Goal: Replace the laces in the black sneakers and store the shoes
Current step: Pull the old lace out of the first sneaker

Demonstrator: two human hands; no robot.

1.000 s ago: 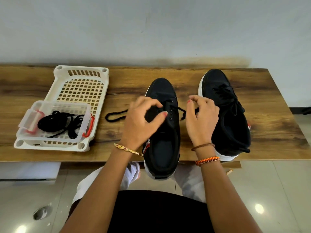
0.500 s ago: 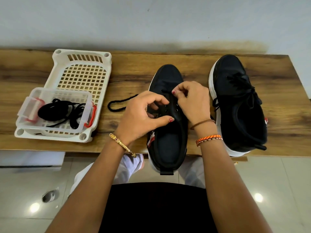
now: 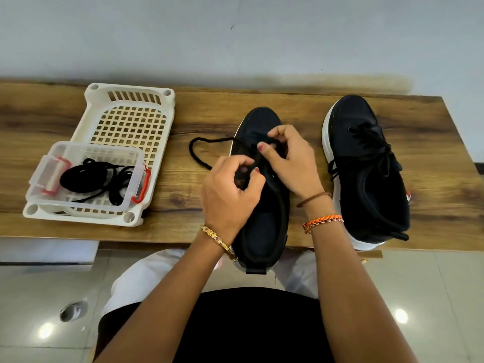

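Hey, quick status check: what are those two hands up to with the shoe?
Left hand and right hand: both pinching the black lace over the near sneaker. Lace partly threaded, loose loop trailing left on the bench. Nothing in the way.

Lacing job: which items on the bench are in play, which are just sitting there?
In play:
- left hand and right hand, both gripping the lace
- near sneaker
- laced sneaker
- spare laces in clear tub

Just sitting there:
- white basket
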